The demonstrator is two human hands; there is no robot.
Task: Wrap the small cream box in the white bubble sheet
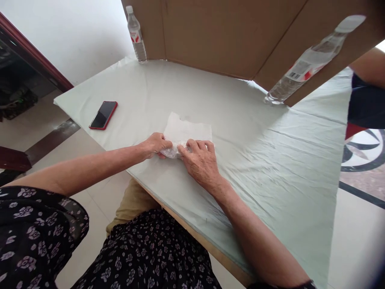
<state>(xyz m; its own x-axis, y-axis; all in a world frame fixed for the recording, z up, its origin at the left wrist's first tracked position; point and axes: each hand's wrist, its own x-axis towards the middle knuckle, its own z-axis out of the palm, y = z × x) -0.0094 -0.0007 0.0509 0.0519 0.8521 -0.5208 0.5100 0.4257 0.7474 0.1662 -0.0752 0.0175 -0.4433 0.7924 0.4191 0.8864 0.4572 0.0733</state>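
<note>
Two-handed, we pinch the white sheet (190,130) near its front edge, left hand (155,145) and right hand (201,163), probably for steadiness.

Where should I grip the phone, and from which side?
Pinch the phone across its long edges, from above, probably with the nearer left hand once that is free: the phone lies flat, dark face up, so its rim offers the likeliest hold.

The sheet (189,129) is white, the tablecloth (168,86) pale green, the cardboard (216,36) brown, the black clothing (144,257) flower-patterned.
</note>
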